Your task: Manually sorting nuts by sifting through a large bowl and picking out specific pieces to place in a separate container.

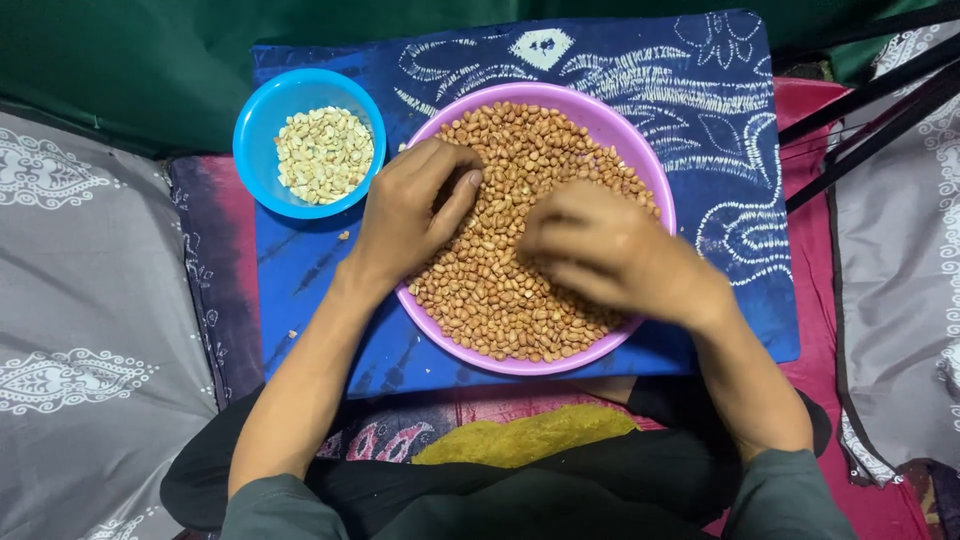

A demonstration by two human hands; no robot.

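The person's left hand [415, 205] is resting on the heap of brown, skin-on peanuts [520, 300] that is filling the wide, round purple plastic bowl [655, 190], its fingers curling loosely inward with the thumb lying along them; whether it is pinching a nut cannot be told from above. The right hand [610, 250] is lying over the middle of the same heap, blurring with motion, fingers bent downward into the nuts, and whether it is holding any is hidden too. The peanuts are sitting directly under both palms and touching the fingertips, piled close to the bowl's rim on the near side. Just beside the left hand, up and to its left, the small round blue plastic bowl [255, 120] is holding pale, skinned peanut pieces [323, 153]. The likeliest slip appears to be nuts spilling over the low purple rim, since the heap is standing high and the right hand is sweeping through it quickly; a few pale bits [343, 236] are already lying loose on the blue patterned cloth [700, 110]. The bowl could also be sliding on that cloth, which seems to be resting on the person's lap.
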